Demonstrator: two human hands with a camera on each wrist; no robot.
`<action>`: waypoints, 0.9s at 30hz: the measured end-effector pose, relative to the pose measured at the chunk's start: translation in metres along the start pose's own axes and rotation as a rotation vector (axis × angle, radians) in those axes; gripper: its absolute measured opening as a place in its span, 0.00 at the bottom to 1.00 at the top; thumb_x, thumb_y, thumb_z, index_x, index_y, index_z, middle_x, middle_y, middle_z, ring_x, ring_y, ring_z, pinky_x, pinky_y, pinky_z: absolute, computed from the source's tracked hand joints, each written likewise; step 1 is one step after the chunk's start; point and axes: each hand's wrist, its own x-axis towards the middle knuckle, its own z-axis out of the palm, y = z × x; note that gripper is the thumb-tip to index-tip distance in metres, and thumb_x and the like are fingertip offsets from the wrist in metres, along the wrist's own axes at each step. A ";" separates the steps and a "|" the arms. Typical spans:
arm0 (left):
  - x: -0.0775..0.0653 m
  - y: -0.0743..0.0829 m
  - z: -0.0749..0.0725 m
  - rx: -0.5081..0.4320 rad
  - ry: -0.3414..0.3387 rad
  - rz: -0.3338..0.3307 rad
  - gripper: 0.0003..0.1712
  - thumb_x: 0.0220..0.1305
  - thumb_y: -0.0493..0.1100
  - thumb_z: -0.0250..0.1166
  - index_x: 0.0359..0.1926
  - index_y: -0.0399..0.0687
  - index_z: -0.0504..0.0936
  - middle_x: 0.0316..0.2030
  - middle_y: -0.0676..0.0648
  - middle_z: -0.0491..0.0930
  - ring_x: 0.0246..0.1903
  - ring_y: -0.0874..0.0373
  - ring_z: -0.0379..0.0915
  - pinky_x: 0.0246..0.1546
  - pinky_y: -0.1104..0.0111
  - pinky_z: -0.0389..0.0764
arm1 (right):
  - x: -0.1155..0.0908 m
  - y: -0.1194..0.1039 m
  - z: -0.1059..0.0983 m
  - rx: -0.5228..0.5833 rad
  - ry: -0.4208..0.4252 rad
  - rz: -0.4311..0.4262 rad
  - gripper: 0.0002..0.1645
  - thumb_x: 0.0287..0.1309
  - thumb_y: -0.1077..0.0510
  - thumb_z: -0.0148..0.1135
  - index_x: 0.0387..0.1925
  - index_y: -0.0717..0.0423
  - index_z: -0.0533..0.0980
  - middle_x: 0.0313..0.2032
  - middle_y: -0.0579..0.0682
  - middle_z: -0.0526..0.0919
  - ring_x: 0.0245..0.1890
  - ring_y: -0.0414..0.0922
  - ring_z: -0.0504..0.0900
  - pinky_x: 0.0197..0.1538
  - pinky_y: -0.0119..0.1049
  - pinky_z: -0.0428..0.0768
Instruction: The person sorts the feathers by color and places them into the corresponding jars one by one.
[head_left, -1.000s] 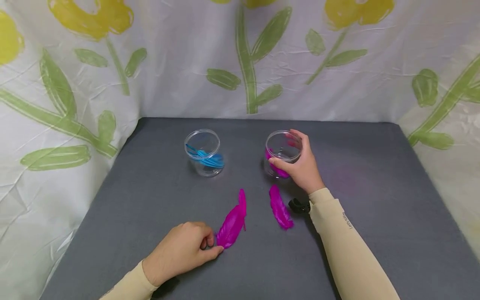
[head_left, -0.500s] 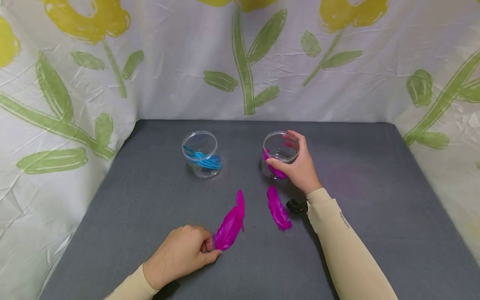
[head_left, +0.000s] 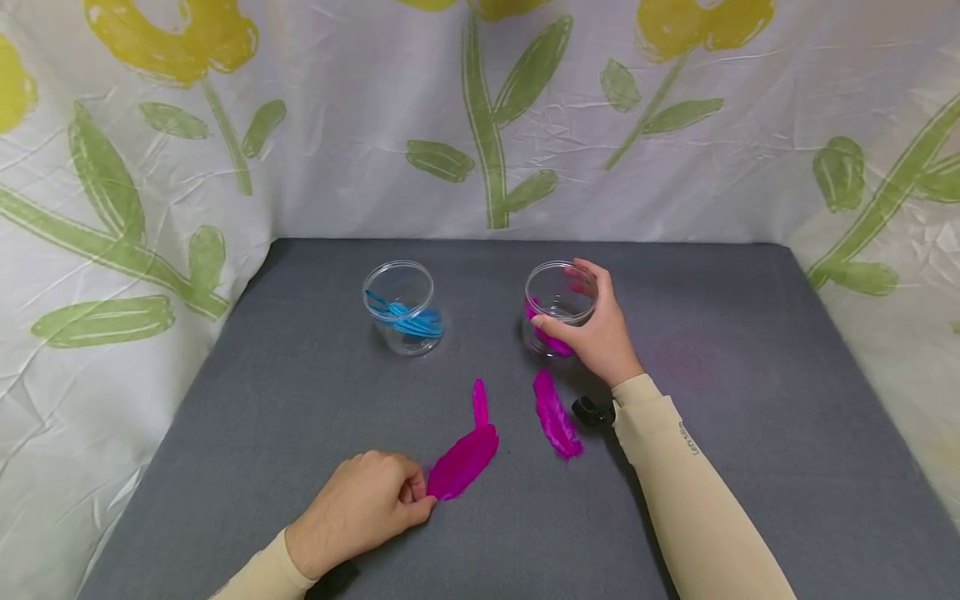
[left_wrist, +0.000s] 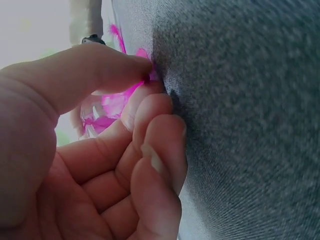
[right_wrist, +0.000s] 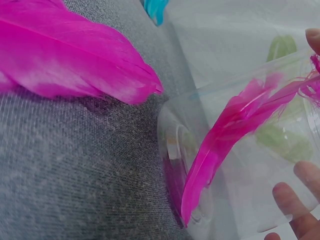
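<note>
My left hand (head_left: 363, 510) pinches the lower end of a magenta feather (head_left: 465, 463) between thumb and index finger, low over the grey tabletop. Past its tip lies another slim magenta feather (head_left: 480, 402), its lower part hidden. To the right rests a separate magenta feather (head_left: 557, 417) on the cloth. My right hand (head_left: 602, 335) grips a clear round jar (head_left: 531, 332) from its right side. Through the jar's wall in the right wrist view, magenta feather material (right_wrist: 220, 137) leans inside. In the left wrist view my fingers (left_wrist: 165, 132) hide most of the pinched feather.
A second clear jar (head_left: 384, 337) stands to the left, with several thin blue pieces (head_left: 412, 322) inside. The dark grey table (head_left: 300, 400) ends at a white curtain (head_left: 337, 125) printed with flowers. A black wristband (head_left: 592, 412) shows at my right wrist.
The pinched feather has swung clockwise, its tip now pointing further right and uncovering more of the slim feather. My right hand keeps its hold on the jar in the same place.
</note>
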 end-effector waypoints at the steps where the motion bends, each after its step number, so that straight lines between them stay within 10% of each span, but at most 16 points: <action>1: 0.000 0.000 0.000 0.000 0.006 0.001 0.18 0.51 0.49 0.74 0.16 0.68 0.72 0.11 0.68 0.63 0.13 0.75 0.58 0.13 0.76 0.61 | 0.000 0.000 0.000 -0.002 0.001 0.001 0.57 0.47 0.51 0.81 0.73 0.47 0.57 0.69 0.45 0.71 0.68 0.46 0.69 0.67 0.57 0.72; 27: 0.026 0.001 -0.019 -0.098 0.099 0.025 0.14 0.54 0.49 0.75 0.21 0.69 0.77 0.17 0.69 0.71 0.18 0.76 0.67 0.21 0.78 0.72 | 0.001 0.004 0.000 0.013 -0.010 0.017 0.58 0.47 0.49 0.81 0.74 0.44 0.56 0.69 0.44 0.70 0.70 0.49 0.67 0.68 0.59 0.71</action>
